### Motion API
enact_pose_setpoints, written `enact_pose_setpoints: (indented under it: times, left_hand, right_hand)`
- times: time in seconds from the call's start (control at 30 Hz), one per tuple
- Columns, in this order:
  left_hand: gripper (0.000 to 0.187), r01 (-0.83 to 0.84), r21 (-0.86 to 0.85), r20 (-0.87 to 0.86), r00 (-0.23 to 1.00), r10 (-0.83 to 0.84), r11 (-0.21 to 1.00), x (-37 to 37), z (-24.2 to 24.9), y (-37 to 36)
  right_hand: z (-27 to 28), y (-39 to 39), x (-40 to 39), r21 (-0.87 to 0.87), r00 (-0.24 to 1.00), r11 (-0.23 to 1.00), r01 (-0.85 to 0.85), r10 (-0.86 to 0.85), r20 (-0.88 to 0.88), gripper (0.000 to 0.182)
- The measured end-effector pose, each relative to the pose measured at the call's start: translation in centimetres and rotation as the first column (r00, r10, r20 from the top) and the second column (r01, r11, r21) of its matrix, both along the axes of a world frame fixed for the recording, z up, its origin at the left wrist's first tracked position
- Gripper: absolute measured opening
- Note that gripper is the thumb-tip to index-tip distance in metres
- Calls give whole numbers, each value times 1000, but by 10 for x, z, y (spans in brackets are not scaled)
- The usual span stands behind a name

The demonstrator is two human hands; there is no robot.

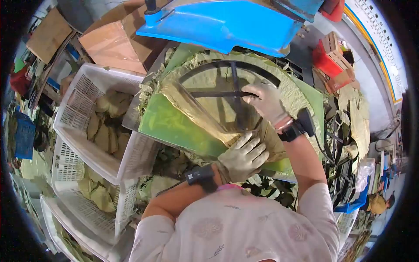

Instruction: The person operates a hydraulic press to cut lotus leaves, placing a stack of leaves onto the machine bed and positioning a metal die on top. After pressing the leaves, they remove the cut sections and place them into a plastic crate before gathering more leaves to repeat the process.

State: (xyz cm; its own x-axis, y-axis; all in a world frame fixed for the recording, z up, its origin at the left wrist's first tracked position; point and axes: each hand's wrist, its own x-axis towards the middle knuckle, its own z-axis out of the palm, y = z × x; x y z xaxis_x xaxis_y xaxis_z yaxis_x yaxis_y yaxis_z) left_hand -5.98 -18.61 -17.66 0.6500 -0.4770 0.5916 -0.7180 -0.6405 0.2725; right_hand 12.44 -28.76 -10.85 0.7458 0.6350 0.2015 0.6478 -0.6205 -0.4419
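Note:
A dark metal cutting die (210, 94), rounded at the far side and crossed by bars, sits over a stack of large dried leaves (174, 89). The leaves lie on a green cutting board (161, 118). My gloved right hand (267, 101) is closed around the die's bar near its right side. At the near edge of the leaves is my gloved left hand (245, 158), its fingers stretched out and touching the leaf edge below the die. Both wrists wear dark strapped devices.
A blue press arm (222, 24) hangs over the board's far side. Stacked white plastic crates (65, 115) with cut leaf pieces (109, 137) stand at left, below a cardboard box (111, 46). Leaf scraps (279, 187) lie below the board. At far right is another person (379, 203).

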Motion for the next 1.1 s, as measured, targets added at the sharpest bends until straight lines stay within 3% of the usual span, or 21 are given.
enact_pose_setpoints:
  times: [0.1, 0.2, 0.27, 0.33, 0.4, 0.47, 0.53, 0.57, 0.6, 0.63, 0.73, 0.8, 0.93, 1.0, 1.07, 1.1]
  left_hand:
    - [54, 13, -39, -32, 999, -14, 999, 0, 1, -1]
    - [54, -1, -11, 17, 1000, 1, 1000, 6, -2, -3]
    - [56, 2, 40, -30, 1000, -1, 999, 5, 9, -2]
    - [56, -9, 71, -58, 998, 13, 997, 7, 6, -6]
    - [56, -1, 82, -36, 999, 4, 997, 7, 12, -8]
    - [57, 35, 106, 17, 999, -38, 994, 8, 8, -12]
    - [56, -16, 124, 66, 998, 7, 992, 8, 8, -12]
    - [56, 9, 131, 70, 997, -18, 991, 8, 7, -13]
    - [57, -5, 142, 80, 997, -7, 990, 7, 7, -14]
    - [57, -22, 154, 89, 996, 8, 988, 8, 8, -14]
    - [55, -32, 167, 68, 998, 21, 985, 9, 11, -18]
    - [54, -53, 186, 70, 997, 41, 981, 11, 11, -20]
    - [45, -116, 166, 39, 993, 111, 979, 7, 10, -21]
    - [45, -161, 171, 16, 987, 161, 972, 6, 13, -19]
    - [48, -87, 102, 46, 995, 83, 991, 9, 12, -19]
    - [48, -98, 111, 36, 995, 95, 989, 8, 13, -18]
  right_hand:
    - [-13, 6, 13, 129, 983, 980, -155, 140, 121, 29]
    - [-11, -9, 13, 258, 995, 964, -65, 42, 93, 33]
    - [12, -41, -3, 244, 987, 969, 32, -69, 144, 37]
    - [21, -88, -14, 273, 954, 962, 13, -94, 286, 34]
    - [11, -150, -23, 265, 925, 946, 189, -262, 276, 29]
    - [2, -220, -35, 237, 878, 881, 410, -452, 160, 33]
    - [-25, -295, -38, 214, 719, 731, 648, -680, 144, 30]
    - [-21, -322, -45, 87, 656, 674, 734, -736, 166, 31]
    - [-41, -354, -47, 70, 472, 493, 867, -859, 197, 31]
    - [-64, -388, -46, 59, 362, 410, 910, -857, 366, 37]
    - [-91, -449, -41, -54, 238, 231, 971, -948, 212, 30]
    - [-109, -479, -27, -99, 289, 278, 956, -949, 127, 29]
    - [-135, -508, 3, 41, 407, 407, 912, -913, 27, 37]
    - [-151, -529, 13, 167, 490, 464, 870, -854, -176, 41]
    - [-145, -538, 17, 198, 318, 254, 947, -831, -457, 40]
    - [-131, -526, 12, 159, 311, 277, 948, -913, -263, 37]
